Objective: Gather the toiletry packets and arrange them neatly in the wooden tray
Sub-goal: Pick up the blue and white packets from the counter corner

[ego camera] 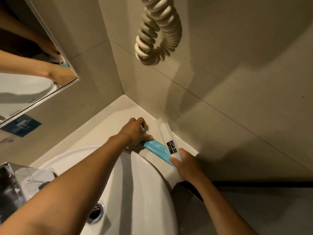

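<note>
Hands: two, both bare, reaching to the far corner of the counter (108, 122)
Left hand (135, 131): knuckles up, fingers curled downward; its thumb lies on the near end of the blue packet (157, 149), and something small and pale under the fingers is too hidden to name
Right hand (185, 164): pinches the lower end of the white packet (166, 134), thumb on top; the thumb tip also touches the far end of the blue packet
Packets in view: two, one blue and one white
Blue packet: long and flat, spanning between the two hands just beyond the rim of the basin (149, 184)
White packet: long, translucent, with one black label; its upper end leans toward the wall corner and it overlaps the blue packet at the right hand
Wooden tray: cannot be told from this view
Basin: one, white, with one metal drain (97, 212) at its bottom
Coiled cord (159, 29): one, beige, hanging on the tiled wall above the corner
Mirror (25, 68): one, at upper left, reflecting the arms and a bit of blue
Blue sticker (21, 125): one, below the mirror
</note>
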